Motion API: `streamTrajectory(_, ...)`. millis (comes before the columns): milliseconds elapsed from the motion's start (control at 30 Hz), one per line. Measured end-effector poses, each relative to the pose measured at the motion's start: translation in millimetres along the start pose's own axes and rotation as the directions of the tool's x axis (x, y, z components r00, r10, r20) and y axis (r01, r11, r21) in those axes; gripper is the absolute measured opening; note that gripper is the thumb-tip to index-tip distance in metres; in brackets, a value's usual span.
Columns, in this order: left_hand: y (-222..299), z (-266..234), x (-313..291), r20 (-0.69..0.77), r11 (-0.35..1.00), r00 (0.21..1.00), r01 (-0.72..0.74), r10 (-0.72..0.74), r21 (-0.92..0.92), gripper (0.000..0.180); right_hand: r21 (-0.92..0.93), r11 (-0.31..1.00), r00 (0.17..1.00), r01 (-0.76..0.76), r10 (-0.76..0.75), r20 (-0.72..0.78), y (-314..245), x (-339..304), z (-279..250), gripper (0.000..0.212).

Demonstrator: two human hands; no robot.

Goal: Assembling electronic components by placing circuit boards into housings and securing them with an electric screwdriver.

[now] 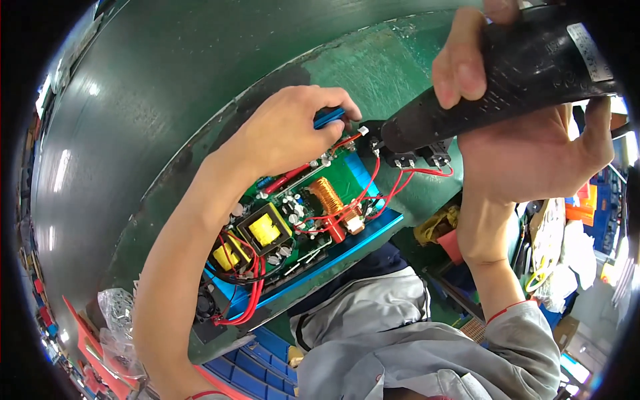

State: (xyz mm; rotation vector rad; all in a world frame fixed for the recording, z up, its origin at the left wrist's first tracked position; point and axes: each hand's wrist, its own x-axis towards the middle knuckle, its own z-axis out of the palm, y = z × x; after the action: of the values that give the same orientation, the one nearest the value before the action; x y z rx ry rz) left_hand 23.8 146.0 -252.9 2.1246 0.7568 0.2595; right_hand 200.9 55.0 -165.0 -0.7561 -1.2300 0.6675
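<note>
My left hand (pixel 293 127) reaches over the far side of a green circuit board (pixel 310 213). Its fingers are closed round a narrow blue piece (pixel 329 118), mostly hidden, whose kind I cannot tell. My right hand (pixel 533 153) is wrapped round a black hand-held tool (pixel 507 73) with a thick body tapering to a narrow nose. That nose is over black sockets (pixel 405 162) with metal terminals and red wires (pixel 393 190); I cannot tell whether it touches. The board carries a copper coil (pixel 327 197) and a yellow-wrapped transformer (pixel 265 230), and sits in a blue metal tray (pixel 320 257).
A small black fan (pixel 205 305) is at the tray's near left end. Clear plastic bags (pixel 117 313) lie at the left. Below the bench edge are blue bins (pixel 247 363) and my grey-clothed lap (pixel 363 307). The green bench top (pixel 373 63) curves behind the work.
</note>
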Motion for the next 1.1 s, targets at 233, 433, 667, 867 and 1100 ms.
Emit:
streamTrajectory(233, -9.0, 3.7, -2.1, -0.056, 0.996, 0.997, -0.062, 0.059, -0.062, 0.025, 0.122, 0.988, 0.995, -0.097, 0.093, 0.034, -1.1, -3.8, 16.4, 0.08)
streamTrajectory(433, -11.1, 5.9, -0.8, -0.096, 0.995, 0.991, -0.093, 0.088, -0.046, 0.024, 0.204, 0.961, 0.982, -0.189, 0.183, 0.049, 1.2, -1.6, 20.4, 0.085)
streamTrajectory(667, -9.5, 6.1, 0.0, -0.102, 0.994, 0.991, -0.097, 0.091, -0.055, 0.023, 0.209, 0.955, 0.978, -0.209, 0.205, 0.044, 4.6, 2.5, 19.8, 0.094)
streamTrajectory(867, -12.9, 7.2, 1.1, -0.122, 0.992, 0.985, -0.126, 0.122, -0.024, 0.023, 0.191, 0.957, 0.974, -0.216, 0.199, 0.105, 7.7, 2.5, 15.4, 0.09)
streamTrajectory(1100, -6.5, 4.2, 2.1, -0.117, 0.992, 0.986, -0.126, 0.121, -0.033, 0.021, -0.34, 0.762, 0.745, -0.551, 0.633, 0.213, 18.9, -13.2, -24.8, 0.058)
